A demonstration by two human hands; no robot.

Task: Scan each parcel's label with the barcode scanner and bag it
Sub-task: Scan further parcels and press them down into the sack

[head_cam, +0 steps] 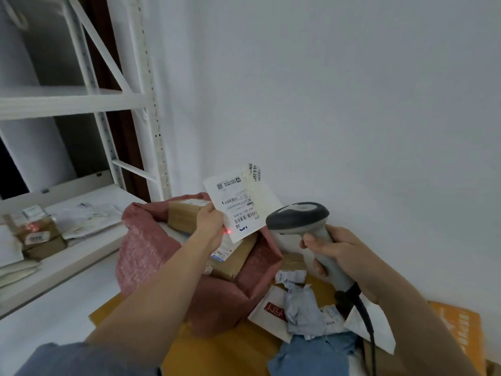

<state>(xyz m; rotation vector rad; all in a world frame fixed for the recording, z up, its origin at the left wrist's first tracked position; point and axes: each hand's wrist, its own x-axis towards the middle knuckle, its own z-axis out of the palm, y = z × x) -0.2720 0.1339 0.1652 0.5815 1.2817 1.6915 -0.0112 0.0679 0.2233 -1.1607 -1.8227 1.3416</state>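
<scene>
Two hands work close above a crowded heap: our right hand (339, 251) curls round the grip of the barcode scanner (301, 221), its head aimed left at the white parcel (241, 204). Our left hand (210, 223) pinches that parcel's lower left edge, holding it tilted, label toward us, a red dot at the edge. Just beyond sits the pink bag (151, 240), open, brown boxes (184, 215) inside. White shelving (73, 101) stands left; bare wall (352, 90) behind.
</scene>
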